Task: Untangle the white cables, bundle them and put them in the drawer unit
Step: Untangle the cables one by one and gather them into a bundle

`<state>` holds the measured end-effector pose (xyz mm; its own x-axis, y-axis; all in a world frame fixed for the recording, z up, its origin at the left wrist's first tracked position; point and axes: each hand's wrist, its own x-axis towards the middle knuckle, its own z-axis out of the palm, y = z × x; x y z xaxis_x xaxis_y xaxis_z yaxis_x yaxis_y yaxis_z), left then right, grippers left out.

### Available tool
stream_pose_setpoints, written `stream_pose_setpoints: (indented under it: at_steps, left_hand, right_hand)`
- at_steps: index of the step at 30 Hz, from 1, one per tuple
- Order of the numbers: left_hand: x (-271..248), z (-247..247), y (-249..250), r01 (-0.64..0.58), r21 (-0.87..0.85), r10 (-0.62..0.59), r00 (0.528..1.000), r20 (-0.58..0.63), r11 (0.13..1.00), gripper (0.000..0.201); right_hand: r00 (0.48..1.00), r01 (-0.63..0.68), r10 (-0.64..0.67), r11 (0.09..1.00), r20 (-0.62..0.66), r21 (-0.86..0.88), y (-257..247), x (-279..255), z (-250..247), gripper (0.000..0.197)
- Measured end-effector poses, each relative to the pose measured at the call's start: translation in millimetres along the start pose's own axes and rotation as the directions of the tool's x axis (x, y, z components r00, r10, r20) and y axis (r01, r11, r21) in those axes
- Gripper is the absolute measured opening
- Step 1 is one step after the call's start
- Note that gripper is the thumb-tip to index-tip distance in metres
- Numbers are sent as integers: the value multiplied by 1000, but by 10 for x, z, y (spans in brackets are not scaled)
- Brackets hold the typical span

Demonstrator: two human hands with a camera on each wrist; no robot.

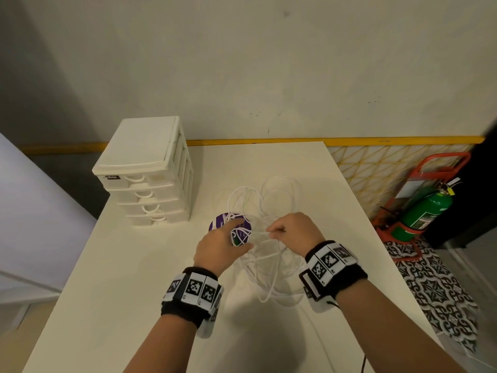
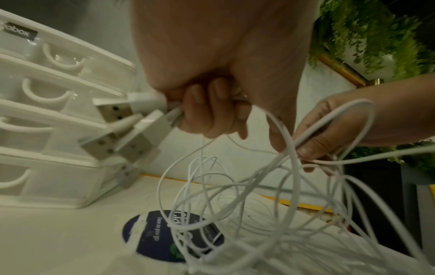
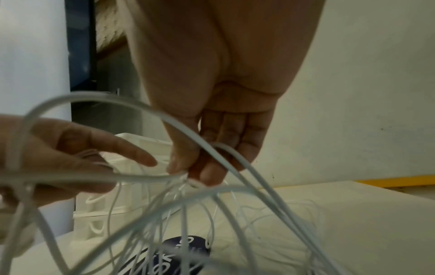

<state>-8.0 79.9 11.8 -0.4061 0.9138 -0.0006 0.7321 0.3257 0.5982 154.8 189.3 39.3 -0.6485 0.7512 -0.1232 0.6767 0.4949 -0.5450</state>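
A tangle of thin white cables (image 1: 265,254) hangs between my two hands above the white table (image 1: 107,305); loose loops lie further back (image 1: 279,189). My left hand (image 1: 224,244) grips several cables near their USB plugs (image 2: 122,115), which stick out toward the drawer unit (image 2: 47,115). My right hand (image 1: 290,230) pinches a cable strand (image 3: 188,179) between thumb and fingertips (image 3: 209,174), close to the left hand (image 3: 70,158). The white drawer unit (image 1: 146,170) stands at the table's back left with all drawers closed.
A round purple packet (image 1: 224,224) lies on the table under the cables, beside the drawer unit. Right of the table, on the patterned floor, a green fire extinguisher (image 1: 422,211) sits in a red stand. A wall runs behind the table.
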Motion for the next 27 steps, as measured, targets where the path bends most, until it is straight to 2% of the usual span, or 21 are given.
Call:
stream_pose_setpoints:
  at_steps: [2, 4, 6, 9, 11, 15, 17, 18, 19, 20, 21, 22, 23, 24, 25, 26, 27]
  left_hand:
    - [5, 45, 52, -77, -105, 74, 997, -33, 991, 38]
    - [32, 101, 77, -118, -158, 115, 993, -31, 980, 26]
    - [60, 130, 92, -118, -167, 120, 993, -1, 979, 21]
    - [105, 114, 97, -90, -148, 92, 996, 2, 985, 19]
    - [134, 75, 58, -36, -91, 36, 999, 4, 995, 21]
    - [112, -15, -193, 113, 23, -114, 992, 48, 993, 23]
    - [78, -47, -333, 176, 39, -178, 983, 52, 984, 19]
    - [61, -61, -377, 188, 15, -189, 981, 48, 982, 16]
    - [51, -76, -392, 186, -27, -185, 982, 39, 982, 14]
    - [43, -90, -390, 173, -75, -171, 985, 26, 982, 11]
    - [38, -95, -382, 154, -116, -153, 988, 12, 981, 11]
    - [43, -96, -360, 133, -144, -134, 991, 0, 981, 20]
    - [44, -92, -333, 116, -160, -119, 993, -6, 980, 33]
    - [42, -87, -300, 100, -166, -102, 995, -5, 981, 44]
    - [38, -74, -270, 82, -169, -83, 997, -2, 982, 53]
    - [31, -53, -246, 62, -167, -62, 998, 3, 984, 60]
    - [26, -29, -228, 45, -156, -44, 999, 8, 987, 64]
  right_hand:
    - [996, 75, -73, 996, -51, 41, -46, -7, -9, 14]
    - [974, 170, -156, 983, -164, 75, -103, -13, -25, 10]
    - [936, 258, -225, 962, -270, 93, -158, -20, -60, 8]
    - [850, 380, -274, 910, -450, 164, -287, -43, -172, 9]
    - [775, 429, -203, 865, -599, 261, -383, -74, -337, 11]
    - [560, 492, 20, 797, -828, 352, -317, -128, -827, 14]
    - [483, 429, 140, 822, -864, 373, -159, -118, -997, 10]
    - [469, 363, 190, 849, -862, 385, -47, -92, -1029, 9]
    - [489, 271, 224, 879, -843, 391, 54, -65, -1036, 10]
    - [545, 129, 247, 919, -801, 372, 162, -36, -1009, 13]
    - [623, -42, 271, 948, -733, 315, 280, -2, -948, 18]
    - [703, -204, 309, 950, -640, 235, 374, 25, -870, 22]
    - [761, -331, 359, 931, -540, 152, 424, 21, -779, 27]
    - [789, -396, 381, 915, -481, 74, 427, -3, -690, 33]
    - [799, -380, 337, 925, -497, 16, 397, -23, -609, 37]
    - [795, -280, 225, 960, -563, -13, 344, -39, -542, 37]
    - [786, -122, 83, 992, -613, -22, 243, -58, -499, 33]
